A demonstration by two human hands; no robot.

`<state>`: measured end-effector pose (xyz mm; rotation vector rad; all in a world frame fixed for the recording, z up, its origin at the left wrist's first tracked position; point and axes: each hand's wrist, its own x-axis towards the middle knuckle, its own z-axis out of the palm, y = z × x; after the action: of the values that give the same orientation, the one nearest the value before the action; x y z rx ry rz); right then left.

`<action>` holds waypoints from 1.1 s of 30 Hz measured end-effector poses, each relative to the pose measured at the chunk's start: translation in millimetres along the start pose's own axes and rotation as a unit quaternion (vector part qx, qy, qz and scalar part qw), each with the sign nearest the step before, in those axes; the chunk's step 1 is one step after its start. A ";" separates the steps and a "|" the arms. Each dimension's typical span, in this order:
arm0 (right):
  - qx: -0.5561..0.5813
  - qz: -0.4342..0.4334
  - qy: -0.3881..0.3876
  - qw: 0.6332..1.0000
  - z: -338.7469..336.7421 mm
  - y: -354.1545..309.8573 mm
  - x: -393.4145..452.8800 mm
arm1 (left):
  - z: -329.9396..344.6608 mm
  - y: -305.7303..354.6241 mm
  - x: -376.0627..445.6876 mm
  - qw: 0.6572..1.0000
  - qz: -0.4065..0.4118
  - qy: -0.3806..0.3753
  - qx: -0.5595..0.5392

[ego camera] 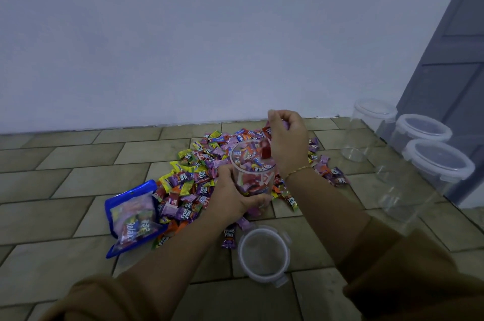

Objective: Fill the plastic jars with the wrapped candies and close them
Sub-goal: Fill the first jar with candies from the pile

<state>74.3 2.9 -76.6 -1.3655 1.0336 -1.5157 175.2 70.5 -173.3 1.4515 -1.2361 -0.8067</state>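
A clear plastic jar (253,168), partly filled with wrapped candies, is tilted above a big heap of colourful wrapped candies (193,176) on the tiled floor. My left hand (230,193) grips the jar from below and the left. My right hand (286,142) hovers over the jar's mouth with curled fingers, holding candies; a red one (266,151) hangs at the rim. The jar's loose lid (264,255) lies upside down on the floor in front of the heap.
A blue candy bag (133,218), still holding candies, lies at the heap's left. Three lidded clear jars (424,134) and an open empty jar (353,154) stand at the right, beside a grey door (450,53). A white wall runs behind the heap.
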 end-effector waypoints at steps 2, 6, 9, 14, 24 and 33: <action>-0.011 -0.005 -0.005 1.000 3.8 4.3 -5.2 | -0.1 -1.6 0.7 1.000 0.001 0.002 0.007; -0.068 -0.050 -0.039 0.996 9.1 9.4 -16.2 | 1.7 -7.3 3.1 1.000 0.017 0.003 -0.004; -0.124 -0.082 -0.072 0.986 8.2 13.4 -20.6 | 1.1 -9.9 4.7 1.000 0.021 0.003 0.004; -0.174 -0.115 -0.091 0.974 7.7 16.3 -21.3 | 2.1 -15.3 8.0 0.999 0.036 -0.001 0.001; -0.211 -0.201 -0.096 0.952 3.4 27.1 -21.7 | 1.3 -16.9 5.3 0.999 0.036 0.002 0.005; -0.056 -0.122 -0.103 0.986 -12.3 30.4 -21.7 | 3.8 -16.9 4.9 0.998 0.048 0.029 0.042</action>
<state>65.0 14.4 -113.1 -1.7398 0.8565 -1.4689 177.6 64.0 -189.8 1.4595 -1.2986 -0.6506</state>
